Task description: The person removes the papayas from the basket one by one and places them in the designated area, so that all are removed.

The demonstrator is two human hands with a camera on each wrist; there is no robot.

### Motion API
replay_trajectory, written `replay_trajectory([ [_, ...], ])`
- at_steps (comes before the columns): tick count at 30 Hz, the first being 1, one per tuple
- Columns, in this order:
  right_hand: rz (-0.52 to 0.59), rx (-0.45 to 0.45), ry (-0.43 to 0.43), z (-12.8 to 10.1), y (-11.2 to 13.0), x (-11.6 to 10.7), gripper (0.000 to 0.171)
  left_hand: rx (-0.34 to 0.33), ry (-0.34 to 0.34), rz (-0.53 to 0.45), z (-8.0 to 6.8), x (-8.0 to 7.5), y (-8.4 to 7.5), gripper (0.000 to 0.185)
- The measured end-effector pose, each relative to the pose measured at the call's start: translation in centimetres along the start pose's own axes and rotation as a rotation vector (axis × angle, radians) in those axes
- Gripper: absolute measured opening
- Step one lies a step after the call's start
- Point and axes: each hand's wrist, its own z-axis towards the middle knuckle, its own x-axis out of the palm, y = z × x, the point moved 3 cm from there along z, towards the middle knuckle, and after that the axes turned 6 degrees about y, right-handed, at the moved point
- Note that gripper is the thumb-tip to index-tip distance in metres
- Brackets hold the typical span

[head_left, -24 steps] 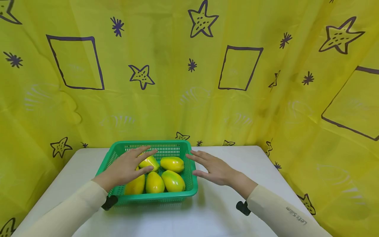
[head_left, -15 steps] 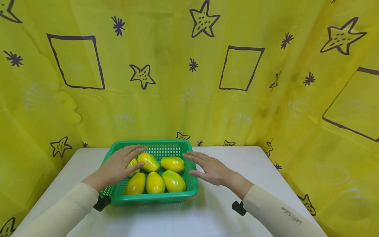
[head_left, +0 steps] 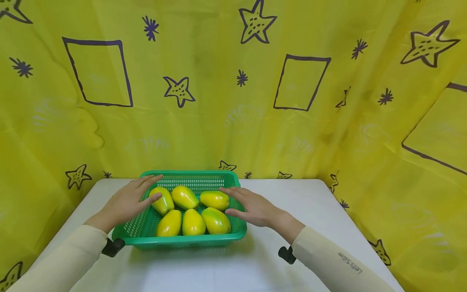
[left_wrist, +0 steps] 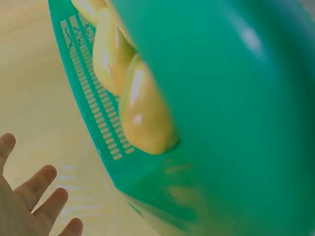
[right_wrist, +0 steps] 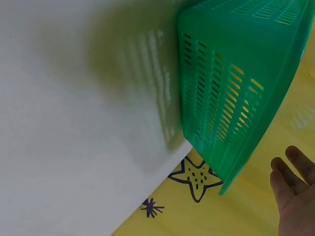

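Green slotted basket (head_left: 189, 240), yellow-green fruit (head_left: 193, 222), star-patterned yellow cloth (head_left: 226, 101)

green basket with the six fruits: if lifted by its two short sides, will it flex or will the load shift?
The green basket has thin slotted walls, so it probably flexes a little under load. The six yellow-green fruits are rounded, glossy and loosely packed, so they would likely roll toward any low side. The left hand and right hand flank opposite sides, which should favour a level lift.

You face a white table (head_left: 310, 202), matte, evenly lit. Behind and to your right hangs a yellow curtain (head_left: 219, 121), wrinkled, printed with dark stars and squares.
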Motion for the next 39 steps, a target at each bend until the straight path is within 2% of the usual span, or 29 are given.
replay_trajectory([
  [8,0.070,-0.006,0.005,1.2,0.7,0.1,0.069,-0.055,0.000,-0.045,-0.8,0.0,2.1,0.065],
  [16,0.106,0.008,0.010,2.2,1.0,0.3,0.072,-0.103,0.012,-0.135,-1.2,0.3,3.7,0.069],
  [27,0.164,0.011,0.026,2.8,1.1,1.3,0.073,-0.183,0.041,-0.258,-1.8,0.7,4.9,0.074],
  [34,0.175,0.033,0.034,2.5,0.8,1.6,0.069,-0.222,0.060,-0.345,-1.5,1.9,5.5,0.075],
  [39,0.183,0.000,0.038,3.1,1.2,1.8,0.069,-0.262,0.052,-0.341,-2.1,1.6,6.2,0.074],
])
